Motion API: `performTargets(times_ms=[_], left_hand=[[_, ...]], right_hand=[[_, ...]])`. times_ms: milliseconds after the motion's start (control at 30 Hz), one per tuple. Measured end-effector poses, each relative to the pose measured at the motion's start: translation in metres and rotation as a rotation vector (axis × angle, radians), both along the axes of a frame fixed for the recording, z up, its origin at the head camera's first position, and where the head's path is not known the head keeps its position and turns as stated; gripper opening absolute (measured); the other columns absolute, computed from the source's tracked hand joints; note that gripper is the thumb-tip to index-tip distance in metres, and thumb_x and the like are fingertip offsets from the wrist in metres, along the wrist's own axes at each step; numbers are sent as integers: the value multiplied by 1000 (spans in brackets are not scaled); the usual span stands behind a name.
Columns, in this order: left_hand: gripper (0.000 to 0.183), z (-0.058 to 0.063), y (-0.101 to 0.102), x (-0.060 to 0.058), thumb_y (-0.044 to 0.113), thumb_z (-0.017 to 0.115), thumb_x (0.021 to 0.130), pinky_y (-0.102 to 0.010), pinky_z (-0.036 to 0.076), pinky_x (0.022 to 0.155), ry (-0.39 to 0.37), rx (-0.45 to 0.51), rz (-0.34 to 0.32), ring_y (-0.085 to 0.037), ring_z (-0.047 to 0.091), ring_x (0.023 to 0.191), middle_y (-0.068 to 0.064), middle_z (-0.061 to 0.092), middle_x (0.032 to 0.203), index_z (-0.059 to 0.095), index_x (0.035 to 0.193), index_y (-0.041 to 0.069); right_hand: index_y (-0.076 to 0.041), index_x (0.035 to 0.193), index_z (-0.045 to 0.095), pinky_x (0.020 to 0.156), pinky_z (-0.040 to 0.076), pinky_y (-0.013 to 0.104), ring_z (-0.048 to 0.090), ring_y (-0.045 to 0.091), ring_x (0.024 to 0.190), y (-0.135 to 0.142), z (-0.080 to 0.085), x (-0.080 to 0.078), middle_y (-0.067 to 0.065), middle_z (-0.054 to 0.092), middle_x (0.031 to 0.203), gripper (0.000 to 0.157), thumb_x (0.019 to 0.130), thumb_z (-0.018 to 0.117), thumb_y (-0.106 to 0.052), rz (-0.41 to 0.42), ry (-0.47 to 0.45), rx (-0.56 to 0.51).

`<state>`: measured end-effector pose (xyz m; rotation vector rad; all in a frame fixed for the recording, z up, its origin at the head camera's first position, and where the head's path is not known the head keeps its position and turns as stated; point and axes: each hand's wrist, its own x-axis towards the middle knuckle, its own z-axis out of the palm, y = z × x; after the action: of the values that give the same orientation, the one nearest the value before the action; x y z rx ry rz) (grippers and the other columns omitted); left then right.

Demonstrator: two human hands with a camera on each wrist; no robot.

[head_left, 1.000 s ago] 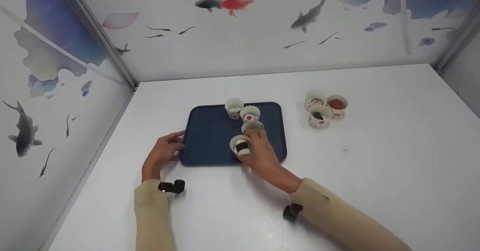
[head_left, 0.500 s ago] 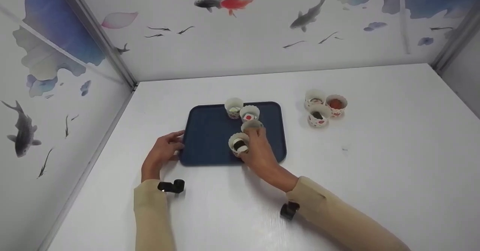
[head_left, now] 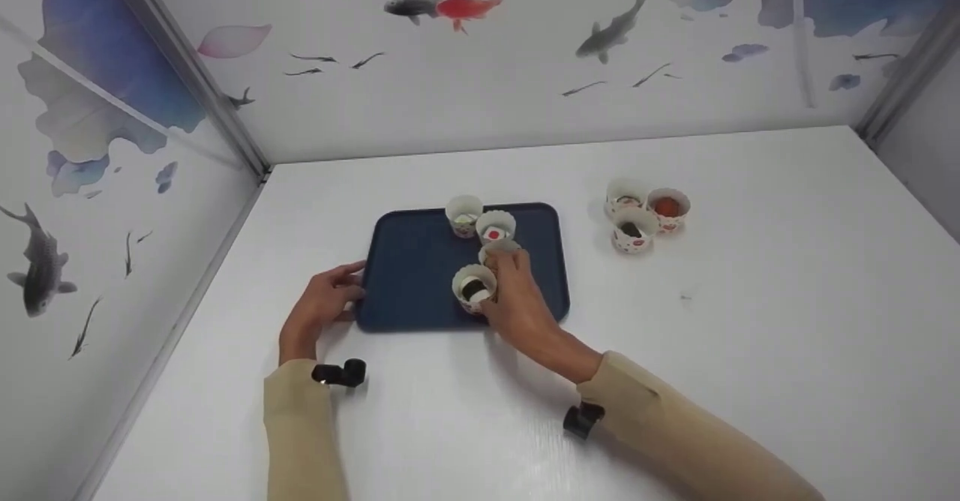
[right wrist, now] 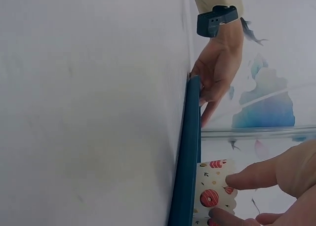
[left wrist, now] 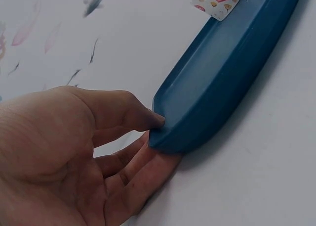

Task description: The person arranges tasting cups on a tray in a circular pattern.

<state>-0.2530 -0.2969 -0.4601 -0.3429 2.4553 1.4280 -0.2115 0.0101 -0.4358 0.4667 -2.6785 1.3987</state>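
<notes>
A dark blue tray (head_left: 409, 276) lies on the white table, with several paper baking cups on it in a bent line. My left hand (head_left: 322, 300) holds the tray's left end; in the left wrist view the thumb lies on the rim and the fingers are against its underside. My right hand (head_left: 521, 302) pinches the front cup (head_left: 463, 300), which contains a white piece with a black band. Food prints show on that cup (right wrist: 205, 186) in the right wrist view. Behind it stand a partly covered cup (head_left: 498, 247), one with a red-dotted piece (head_left: 496, 225) and another pale cup (head_left: 463, 211).
Three more cups stand together on the table right of the tray: a rear one (head_left: 624, 193), one with orange-red contents (head_left: 668, 208) and one with dark contents (head_left: 632, 232). White walls with painted fish enclose the table's back and sides.
The front cup has shifted slightly left and back with my right hand. That hand's fingers have moved a little around the cup. My left hand stays at the tray's end.
</notes>
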Motion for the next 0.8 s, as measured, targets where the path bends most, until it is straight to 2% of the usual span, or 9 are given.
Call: performTargets(times_ms=[167, 400, 633, 800], left_hand=[[57, 0, -1, 0, 7, 50, 99, -31, 56, 89, -2, 14, 9, -26, 58, 123, -16, 50, 146, 41, 154, 20], [56, 0, 1, -1, 8, 51, 99, -32, 55, 91, 3, 20, 2, -27, 57, 124, -17, 49, 146, 42, 154, 18], [57, 1, 2, 0, 9, 51, 100, -34, 54, 93, 1, 11, -5, -28, 56, 126, -18, 47, 149, 40, 155, 17], [57, 1, 2, 1, 8, 50, 100, -35, 55, 92, 9, 4, -9, -31, 57, 127, -19, 46, 150, 39, 155, 16]], right_hand=[[0, 144, 41, 86, 53, 40, 58, 29, 107, 10, 5, 3, 21, 43, 130, 65, 85, 69, 8, 7, 23, -12], [-2, 138, 51, 96, 52, 46, 57, 34, 115, 32, 12, -2, 21, 47, 127, 57, 85, 72, 7, 17, 25, -37], [-2, 125, 59, 97, 52, 44, 59, 34, 114, 60, 21, -15, 18, 52, 124, 42, 86, 73, 2, 33, 132, 10], [-1, 124, 63, 97, 52, 46, 60, 34, 114, 80, 25, -25, 18, 56, 125, 40, 86, 76, -5, 34, 199, 15]])
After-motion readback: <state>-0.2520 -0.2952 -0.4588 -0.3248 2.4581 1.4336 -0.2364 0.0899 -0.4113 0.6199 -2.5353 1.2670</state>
